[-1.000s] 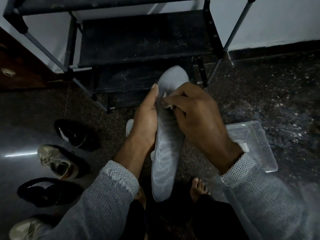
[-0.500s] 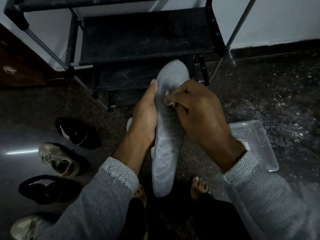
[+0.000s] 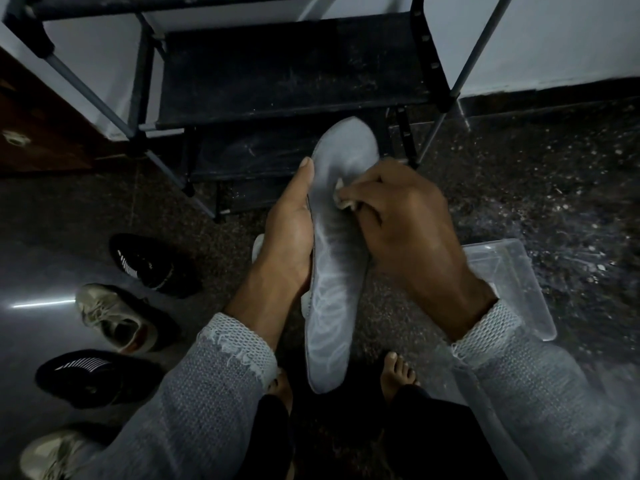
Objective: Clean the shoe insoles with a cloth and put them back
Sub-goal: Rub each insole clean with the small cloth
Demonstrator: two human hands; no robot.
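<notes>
A long grey insole [image 3: 334,299] with pale streaks stands nearly upright in the middle of the view, toe end up. My left hand [image 3: 289,237] grips its left edge, thumb along the rim. My right hand [image 3: 405,230] is bunched around a small pale cloth [image 3: 343,197], pressing it onto the insole's upper part. Most of the cloth is hidden inside my fingers. Part of a second pale insole [image 3: 258,244] peeks out behind my left hand.
A dark shoe rack [image 3: 294,81] stands right behind the insole. Two black shoes [image 3: 149,265] [image 3: 86,375] and two beige sneakers [image 3: 114,320] [image 3: 45,455] line the floor at left. A clear plastic tub [image 3: 519,282] sits at right. My bare feet [image 3: 398,372] are below.
My right hand with the cloth has slid a little up the insole, and both hands with the insole have lifted slightly towards the rack.
</notes>
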